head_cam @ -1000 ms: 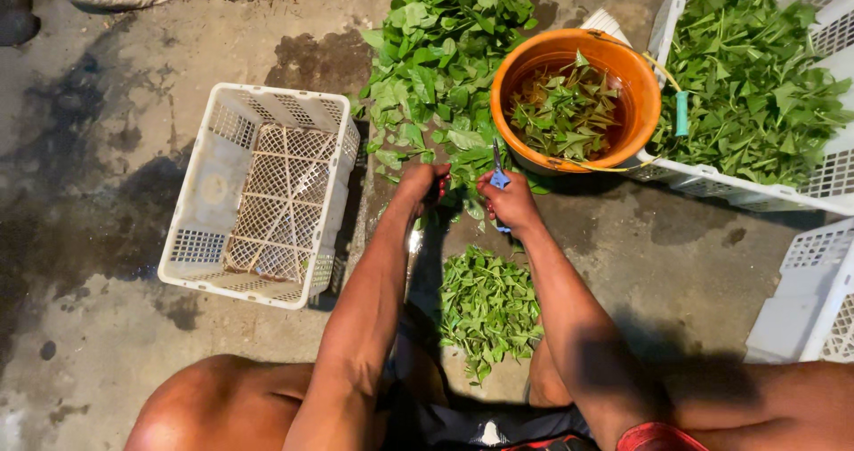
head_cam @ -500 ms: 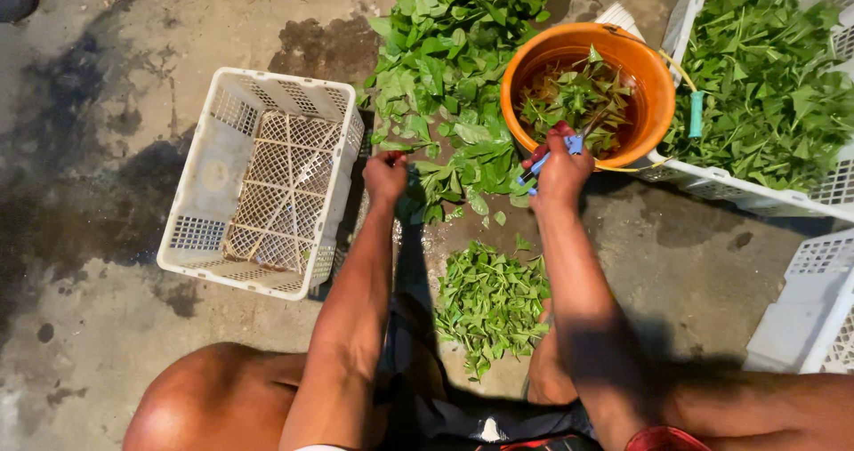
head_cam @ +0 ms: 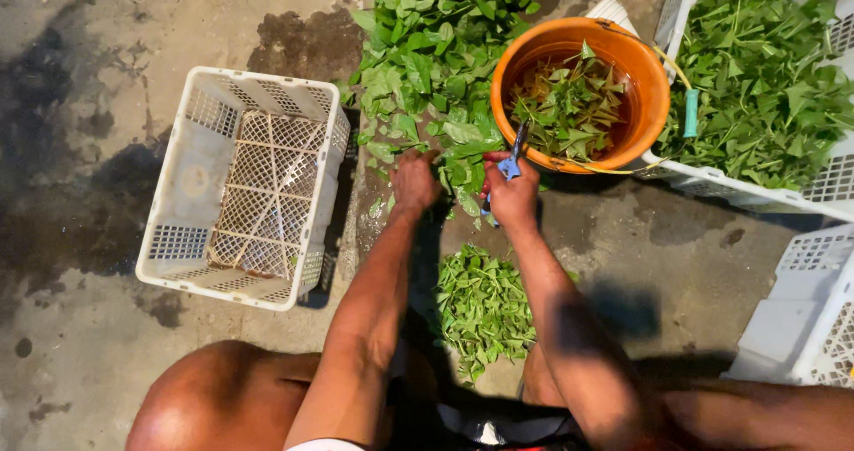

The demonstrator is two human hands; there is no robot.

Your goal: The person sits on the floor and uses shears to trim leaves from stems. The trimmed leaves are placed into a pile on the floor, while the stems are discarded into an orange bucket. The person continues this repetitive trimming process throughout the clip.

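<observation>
While the right hand [head_cam: 513, 193] has come back from over the orange bucket [head_cam: 654, 95]:
Scissors [head_cam: 514, 153]: gripped in its closed fingers, at the leaf pile's [head_cam: 436, 60] near edge.
Left hand [head_cam: 415, 180]: fingers curled into the leaves.
Meaning: probably another stem being taken for trimming.
Nearby: trimmed greens [head_cam: 485, 304], white crate [head_cam: 245, 184].

Bare wet concrete floor [head_cam: 80, 193] open far left and lower left. Empty white crate [head_cam: 245, 189] blocks left flank. Ahead, leaf heap [head_cam: 436, 68] and orange bucket [head_cam: 580, 91] close off front. Right side walled by filled crate [head_cam: 765, 86] and stacked white crate [head_cam: 809, 313]; open concrete strip between them. Small leaf pile [head_cam: 485, 304] fills gap between forearms.
</observation>
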